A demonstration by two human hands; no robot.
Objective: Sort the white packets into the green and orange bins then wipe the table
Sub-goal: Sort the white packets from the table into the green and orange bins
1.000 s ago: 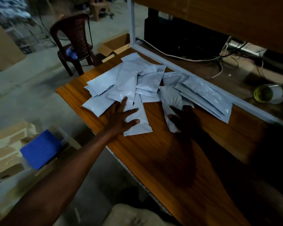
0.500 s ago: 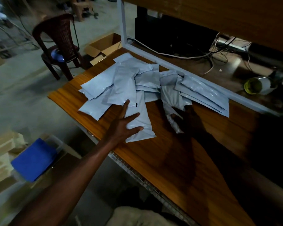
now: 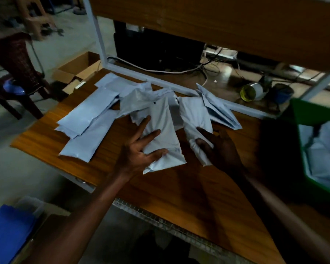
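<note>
Both hands are on packets at the front of the pile. Left hand (image 3: 141,149) has fingers spread wide over a long white packet (image 3: 160,134), thumb tucked under its near edge, so it looks clamped on it, with the near end lifted off the wooden table (image 3: 179,197). Right hand (image 3: 219,147), deep in shadow, is curled around the near end of a second packet (image 3: 195,119); that grip reads as closed, though the dark hides the fingertips.

As for progress: early to middle, by my reading. A green bin (image 3: 312,113) sits at the right edge of the table with white packets already inside. No orange bin is in view. Plenty left, too: a loose heap of packets (image 3: 90,115) spreads across the far left of the table, and a smaller stack (image 3: 217,107) leans against the white frame behind. Wiping hasn't begun, and no cloth is visible.
</note>
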